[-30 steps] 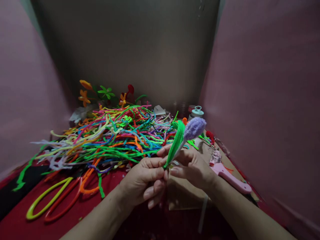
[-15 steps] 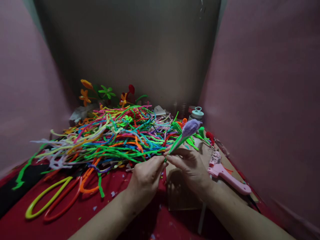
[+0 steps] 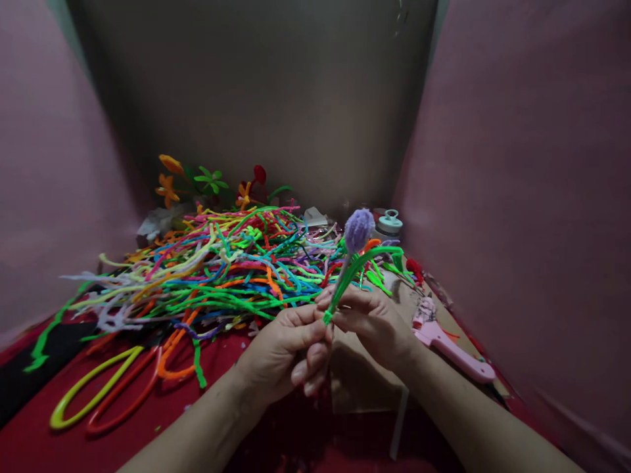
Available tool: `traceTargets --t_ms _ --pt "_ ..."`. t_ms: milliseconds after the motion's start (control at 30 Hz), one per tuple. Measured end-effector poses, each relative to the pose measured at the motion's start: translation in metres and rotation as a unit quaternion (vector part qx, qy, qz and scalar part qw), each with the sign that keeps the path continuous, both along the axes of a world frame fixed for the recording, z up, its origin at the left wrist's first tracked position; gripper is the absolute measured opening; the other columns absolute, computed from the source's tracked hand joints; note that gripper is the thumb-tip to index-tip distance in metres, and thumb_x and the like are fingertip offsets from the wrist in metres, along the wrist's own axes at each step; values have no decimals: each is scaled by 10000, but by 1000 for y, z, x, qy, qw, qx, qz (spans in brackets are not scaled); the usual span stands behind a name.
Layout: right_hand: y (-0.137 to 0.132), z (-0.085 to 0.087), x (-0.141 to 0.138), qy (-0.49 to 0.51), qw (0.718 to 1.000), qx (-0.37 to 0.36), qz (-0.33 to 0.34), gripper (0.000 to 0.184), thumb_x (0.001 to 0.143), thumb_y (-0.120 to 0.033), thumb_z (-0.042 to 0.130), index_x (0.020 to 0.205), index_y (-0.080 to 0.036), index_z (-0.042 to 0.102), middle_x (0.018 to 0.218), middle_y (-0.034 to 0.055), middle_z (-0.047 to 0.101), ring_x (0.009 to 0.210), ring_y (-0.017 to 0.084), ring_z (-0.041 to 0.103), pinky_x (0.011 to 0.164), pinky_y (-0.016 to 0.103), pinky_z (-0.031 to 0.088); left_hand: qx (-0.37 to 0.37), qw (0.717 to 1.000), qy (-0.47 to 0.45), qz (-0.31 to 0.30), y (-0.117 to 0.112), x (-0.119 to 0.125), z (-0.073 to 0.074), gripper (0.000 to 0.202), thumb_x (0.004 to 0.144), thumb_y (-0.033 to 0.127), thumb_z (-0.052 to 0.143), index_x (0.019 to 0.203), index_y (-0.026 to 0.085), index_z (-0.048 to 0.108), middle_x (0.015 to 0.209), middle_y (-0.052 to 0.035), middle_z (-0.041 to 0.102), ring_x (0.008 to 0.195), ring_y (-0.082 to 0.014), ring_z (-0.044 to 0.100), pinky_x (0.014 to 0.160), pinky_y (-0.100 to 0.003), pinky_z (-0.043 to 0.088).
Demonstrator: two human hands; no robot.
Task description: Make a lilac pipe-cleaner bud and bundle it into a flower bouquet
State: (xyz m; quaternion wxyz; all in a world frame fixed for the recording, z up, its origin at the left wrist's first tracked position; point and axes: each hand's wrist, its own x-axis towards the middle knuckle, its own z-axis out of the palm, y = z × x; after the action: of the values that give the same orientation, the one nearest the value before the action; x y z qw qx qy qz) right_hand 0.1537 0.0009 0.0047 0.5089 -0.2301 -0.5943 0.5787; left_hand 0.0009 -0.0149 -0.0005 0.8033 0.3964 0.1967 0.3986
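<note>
Compared with half a second ago, I see the purple flower [image 3: 359, 230] turned more upright, its green leaf [image 3: 369, 260] now arching right. My left hand [image 3: 283, 348] pinches the stem's base; my right hand [image 3: 377, 322], fingers curled, grips just beside, above the red-covered bench [image 3: 34, 433]. Pink walls [image 3: 527, 164] flank a dim grey one.

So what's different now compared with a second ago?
The purple flower has swung left and stands more upright. Its green leaf, which was on the flower's left, now arches out to the right. The left fingers still pinch the base, with the right hand close against the stem. The pink glue gun and the heap of fuzzy stems stayed put.
</note>
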Motion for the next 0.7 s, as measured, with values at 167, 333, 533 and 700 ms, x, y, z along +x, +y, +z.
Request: traceTargets --t_ms 167,333,533,700 --pt "-1 1 -3 32 995 -76 59 81 688 -262 698 762 -250 728 706 -2 628 653 132 546 637 266 439 -11 998 -22 -63 1 -2 -3 140 809 221 537 720 124 585 376 80 406 231 -6 209 267 -143 364" --pt "0 -5 -4 40 995 -91 -1 63 699 -231 668 730 -188 703 610 -12 582 609 126 511 657 279 413 54 987 147 41 1 -2 7 205 824 304 517 711 141 569 451 63 453 278 -20 288 317 -155 344" --pt "3 -17 -5 -22 991 -29 -129 86 722 -240 649 660 -182 638 669 -16 532 715 139 496 743 291 389 384 761 426 303 -3 0 -3 124 794 257 536 830 191 634 716 -19 620 641 -136 557 632 -237 419" --pt "3 -18 -7 -28 993 -30 -111 89 725 -275 656 706 -188 656 727 -2 564 753 152 509 765 309 400 324 811 396 285 -1 -1 -3 176 818 271 498 697 181 588 537 39 488 462 -84 438 471 -199 346"
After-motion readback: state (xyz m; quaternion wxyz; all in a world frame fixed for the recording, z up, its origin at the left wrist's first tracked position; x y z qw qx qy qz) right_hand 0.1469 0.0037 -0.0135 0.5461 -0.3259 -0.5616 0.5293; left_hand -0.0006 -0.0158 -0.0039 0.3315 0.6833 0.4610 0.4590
